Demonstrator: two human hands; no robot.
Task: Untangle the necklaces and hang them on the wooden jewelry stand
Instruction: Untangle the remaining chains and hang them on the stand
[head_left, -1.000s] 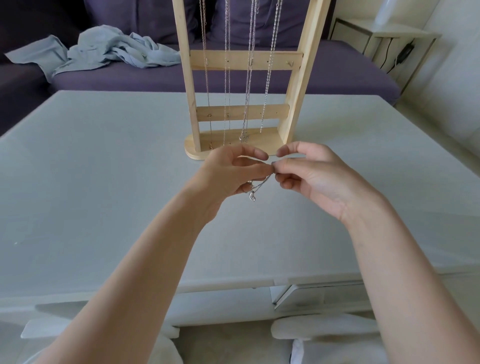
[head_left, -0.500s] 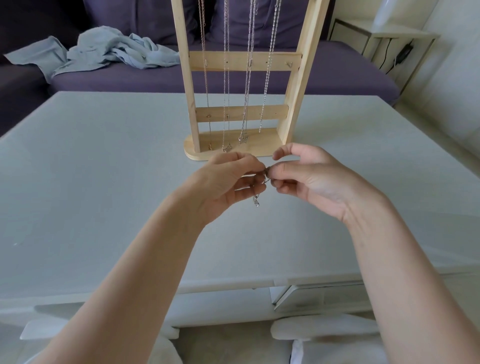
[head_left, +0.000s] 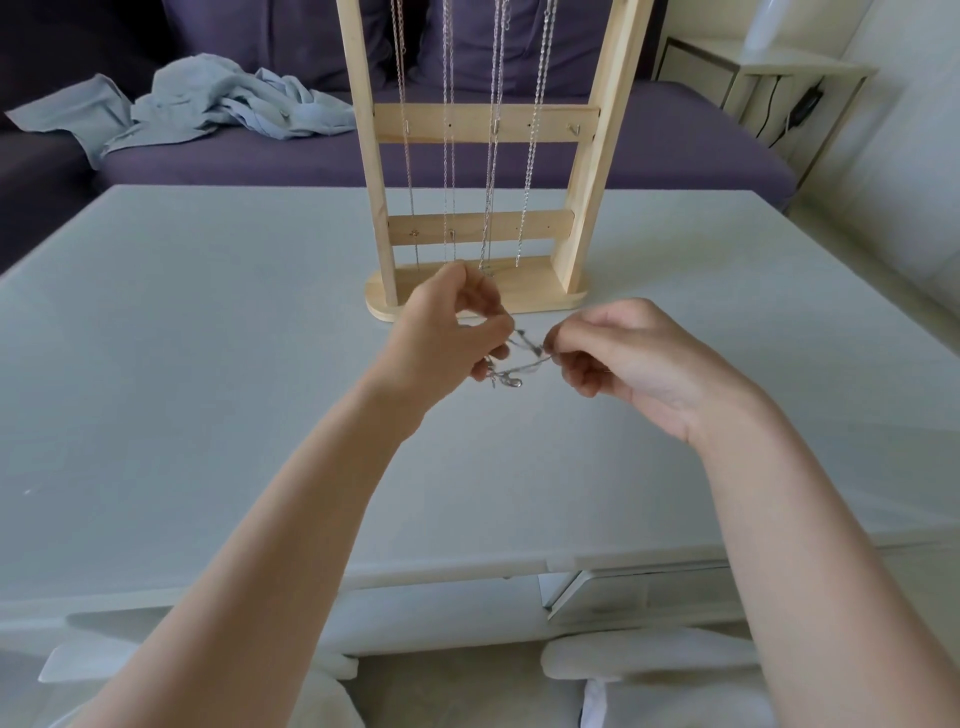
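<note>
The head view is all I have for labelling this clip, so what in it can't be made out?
- Top of the wooden jewelry stand: cut off by the upper edge, so the hooks carrying the hanging chains are unseen.
- Tangled necklace: too fine and blurred to count strands; its ends are hidden inside the left hand and right hand.

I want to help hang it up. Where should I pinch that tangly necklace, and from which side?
Probably pinch the necklace by its little clasp, coming from below. It dangles free under the strands stretched between the left hand and right hand, so nothing blocks it, and it is chunkier than the thin chain.
</note>
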